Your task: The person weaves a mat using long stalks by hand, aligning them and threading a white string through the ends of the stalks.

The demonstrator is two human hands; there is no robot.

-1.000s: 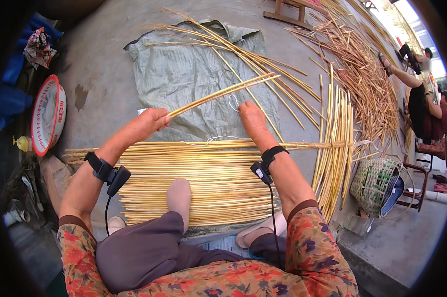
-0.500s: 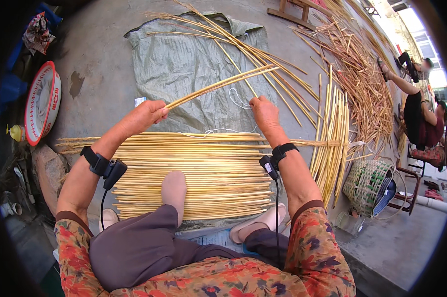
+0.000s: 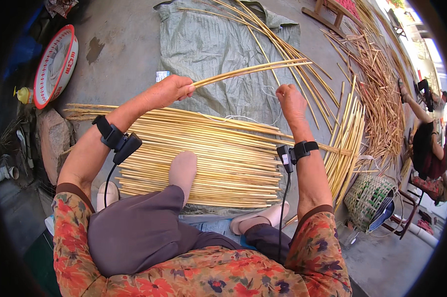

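My left hand (image 3: 179, 90) is closed round the ends of a few long yellow stalks (image 3: 248, 69), which point up to the right above the tarp. To its right, my right hand (image 3: 292, 101) has its fingers pinched together. A loose stalk and a white cord (image 3: 243, 119) run close to those fingertips; what they hold is hidden. Below both hands lies a wide layer of straight yellow stalks (image 3: 223, 163), side by side. One of my feet (image 3: 183, 173) rests on that layer. A bundle with feathery ends lies along its far edge.
A grey-green tarp (image 3: 203, 49) lies beyond, with loose stalks across it. At right are a stack of stalks (image 3: 349, 133), a heap of brown husks (image 3: 377, 89) and a woven basket (image 3: 364, 198). A red-rimmed basin (image 3: 71, 62) leans at left. People sit at far right.
The view has shifted, so the scene sits higher and further right. My left hand still grips its stalks. My right hand stays pinched, near the cord.
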